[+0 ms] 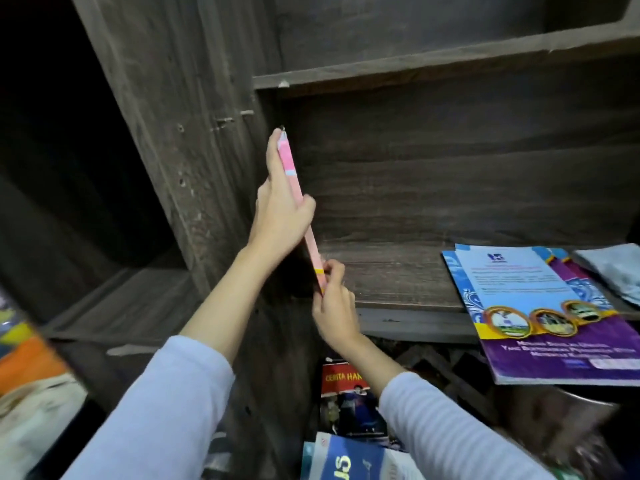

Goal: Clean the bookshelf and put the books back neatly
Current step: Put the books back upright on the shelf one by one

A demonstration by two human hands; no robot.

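L sleeve [166, 403] & R sleeve [450, 420]: long, pale blue-lilac fabric w/ faint crosswise stripes, clearest on R. Cuffs end mid-forearm. L hand [280, 209] & R hand [334, 306] bare past them.

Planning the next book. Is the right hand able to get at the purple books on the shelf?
Probably not yet: the right hand pinches the pink book at its lower corner. The shelf board between it and the purple books looks bare, so after letting go, likely yes.
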